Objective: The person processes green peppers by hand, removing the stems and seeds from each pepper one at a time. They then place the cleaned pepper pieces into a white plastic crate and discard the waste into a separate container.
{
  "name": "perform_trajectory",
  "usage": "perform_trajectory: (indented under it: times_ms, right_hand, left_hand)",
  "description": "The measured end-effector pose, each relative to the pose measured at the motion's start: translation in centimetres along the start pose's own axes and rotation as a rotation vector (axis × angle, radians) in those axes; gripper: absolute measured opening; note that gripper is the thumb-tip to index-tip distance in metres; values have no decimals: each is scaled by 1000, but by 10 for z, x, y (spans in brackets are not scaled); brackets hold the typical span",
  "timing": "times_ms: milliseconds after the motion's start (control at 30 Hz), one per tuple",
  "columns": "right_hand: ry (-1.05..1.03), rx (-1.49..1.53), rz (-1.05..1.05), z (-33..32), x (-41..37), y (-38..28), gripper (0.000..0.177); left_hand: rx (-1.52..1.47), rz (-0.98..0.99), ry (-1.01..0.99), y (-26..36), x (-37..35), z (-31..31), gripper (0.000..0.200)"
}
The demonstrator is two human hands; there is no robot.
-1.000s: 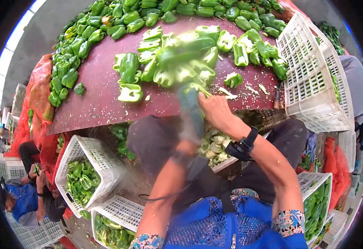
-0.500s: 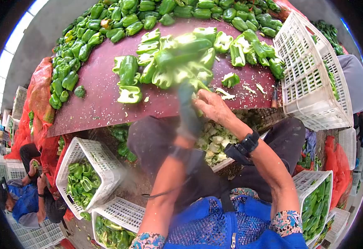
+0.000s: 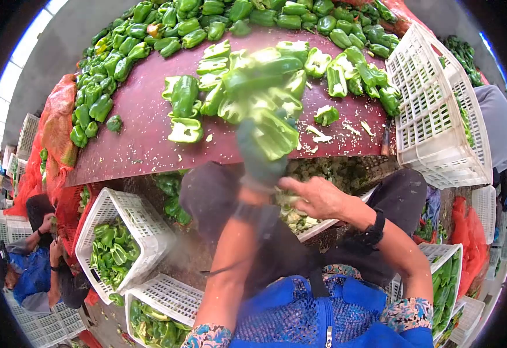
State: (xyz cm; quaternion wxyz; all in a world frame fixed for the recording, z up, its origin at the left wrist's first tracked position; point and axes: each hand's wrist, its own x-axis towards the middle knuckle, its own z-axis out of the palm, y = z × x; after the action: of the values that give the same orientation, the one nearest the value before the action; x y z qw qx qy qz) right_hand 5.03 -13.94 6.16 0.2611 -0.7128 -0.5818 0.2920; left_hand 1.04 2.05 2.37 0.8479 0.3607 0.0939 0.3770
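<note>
My left hand (image 3: pixel 259 152), in a dark glove and partly blurred, grips a halved green bell pepper (image 3: pixel 275 134) with its pale inside showing, over the front edge of the dark red tabletop (image 3: pixel 131 139). My bare right hand (image 3: pixel 318 198) is lower and to the right, close to the left wrist. Its forefinger stretches out and the fingers look parted, with nothing plainly held. Under it, a crate (image 3: pixel 329 227) holds pale pepper cores (image 3: pixel 300 220). Cut pepper halves (image 3: pixel 183 130) lie beyond my left hand, among scattered seeds. A smear blurs the middle of the view.
Whole green peppers (image 3: pixel 192 26) are heaped along the table's far side. A white crate (image 3: pixel 433 98) leans at the right edge beside a knife (image 3: pixel 386 139). Crates of peppers (image 3: pixel 140 232) flank my legs. Another person (image 3: pixel 35 264) sits at the left, near red net sacks (image 3: pixel 56 133).
My right hand has moved down and right, away from the pepper. The pepper half in my left hand has come nearer and turned its hollow side into view.
</note>
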Motion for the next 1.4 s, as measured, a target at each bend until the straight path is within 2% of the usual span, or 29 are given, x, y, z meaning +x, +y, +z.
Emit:
perform_trajectory:
  times_ms: [67,100,167,200,233,300,333,400,467,500,567,633,700,767,900,967,1033,1100,1133,1200,1233,1300,1333,1367,1400]
  right_hand:
    - [-122,-260,197,-5,-13,10,19]
    - [-89,-366,221,1,-12,29,33]
    - [148,-147,143,-4,-10,47,38]
    - [270,-39,100,-9,-7,51,41]
    - [266,253,228,-22,-5,34,40]
    - [433,418,244,-26,3,17,36]
    - [517,500,251,-26,7,12,33]
    - [673,238,135,-21,15,21,34]
    - [796,-78,-3,-18,20,36,35]
    - [834,-43,13,-18,20,36,33]
    - [873,-146,44,-24,16,33,33]
    - [882,-237,66,-28,15,35,37]
    - [858,-251,100,-27,11,29,39]
    - [827,-279,135,-28,10,22,41]
    - [807,-387,146,-25,13,17,41]
    - [794,-430,126,-21,13,17,42]
    - [759,-449,116,-19,11,15,43]
    - [751,-442,159,-20,9,20,41]
    - [749,-443,180,-22,8,22,40]
    - [745,-212,198,-28,4,20,37]
    - [752,-111,210,-36,-1,19,35]
    - [912,-152,129,-40,-14,26,33]
    - [969,-212,82,-54,-26,26,35]
    - [1048,-238,89,-77,-43,26,34]
    - [1116,-248,86,-97,-56,18,34]
  left_hand:
    - [-371,-162,44,8,-2,15,43]
    - [-358,-163,36,7,-3,16,43]
    - [-327,-167,23,5,-6,13,44]
    - [-68,-52,-39,4,-9,10,44]
    - [190,64,-101,3,-14,8,44]
    - [269,105,-173,-1,-20,10,43]
    - [93,25,-182,0,-23,18,42]
    - [-80,-115,-164,-5,-24,24,41]
    - [-71,-228,-107,-13,-23,22,42]
    - [211,-7,-26,-18,-25,26,48]
    - [734,200,-112,-15,-31,27,54]
    - [1018,313,-201,-13,-33,25,63]
    - [1300,529,-212,-21,-24,16,57]
    - [1534,620,-211,-27,-23,7,54]
    - [1845,472,-225,-18,-30,4,45]
    - [1813,369,-197,-13,-29,5,36]
    - [1626,272,-129,-7,-23,7,29]
    - [1526,422,-187,-35,-7,-30,22]
    - [1441,421,-205,-37,-3,-39,20]
    - [1235,363,-222,-36,3,-48,21]
    - [1112,290,-206,-30,2,-50,23]
    - [544,-240,41,-4,-6,-35,28]
    - [483,-465,57,5,-11,-23,35]
    - [700,-300,-15,-16,-10,-42,41]
    - [907,-157,-124,-13,-13,-42,36]
